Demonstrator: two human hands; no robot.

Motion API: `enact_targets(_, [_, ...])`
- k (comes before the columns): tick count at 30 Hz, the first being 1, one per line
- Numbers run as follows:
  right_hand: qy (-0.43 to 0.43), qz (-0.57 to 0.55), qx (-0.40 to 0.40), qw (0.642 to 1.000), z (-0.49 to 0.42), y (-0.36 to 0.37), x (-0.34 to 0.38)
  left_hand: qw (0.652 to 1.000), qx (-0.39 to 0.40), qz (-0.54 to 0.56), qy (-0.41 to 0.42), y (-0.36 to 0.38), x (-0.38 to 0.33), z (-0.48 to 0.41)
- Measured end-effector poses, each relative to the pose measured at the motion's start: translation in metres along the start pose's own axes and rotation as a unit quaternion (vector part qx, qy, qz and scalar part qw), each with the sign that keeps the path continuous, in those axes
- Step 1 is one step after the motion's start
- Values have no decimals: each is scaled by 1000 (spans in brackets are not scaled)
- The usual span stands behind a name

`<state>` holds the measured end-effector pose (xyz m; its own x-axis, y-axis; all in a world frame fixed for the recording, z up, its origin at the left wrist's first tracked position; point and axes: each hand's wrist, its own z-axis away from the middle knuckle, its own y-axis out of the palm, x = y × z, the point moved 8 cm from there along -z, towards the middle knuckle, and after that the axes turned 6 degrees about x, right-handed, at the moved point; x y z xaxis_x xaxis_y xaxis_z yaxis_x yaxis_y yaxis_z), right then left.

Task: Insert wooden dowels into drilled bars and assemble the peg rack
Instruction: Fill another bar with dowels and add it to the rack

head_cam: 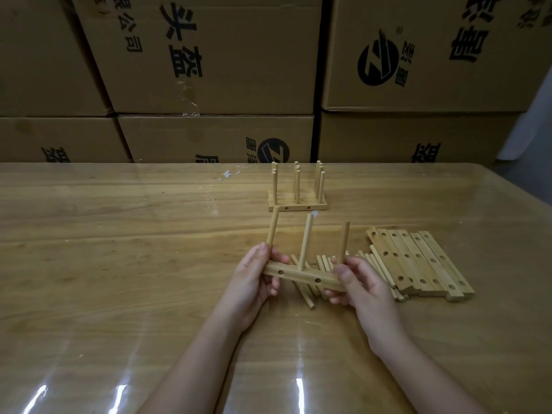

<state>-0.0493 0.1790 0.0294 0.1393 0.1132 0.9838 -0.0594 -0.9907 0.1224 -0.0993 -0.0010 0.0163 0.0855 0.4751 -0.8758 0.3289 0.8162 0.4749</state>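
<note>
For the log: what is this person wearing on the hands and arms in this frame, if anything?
Nothing that shows. The left hand and right hand are bare, with no gloves, rings or tape. The left forearm and right forearm are also bare, with no sleeve, watch or wristband down to the picture's bottom edge.
</note>
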Motion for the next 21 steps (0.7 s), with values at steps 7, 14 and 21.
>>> enact_targets(7, [4, -6, -4, 1000, -1, 0, 1, 1000, 19, -17, -10, 8, -1, 3])
enact_targets(14, [-2, -3, -16, 1000, -2, -3, 0, 999, 28, -29, -11, 10, 0, 3])
enact_targets(21, [-23, 10, -7, 1000, -1, -1, 3, 999, 29, -13, 2, 6, -1, 2])
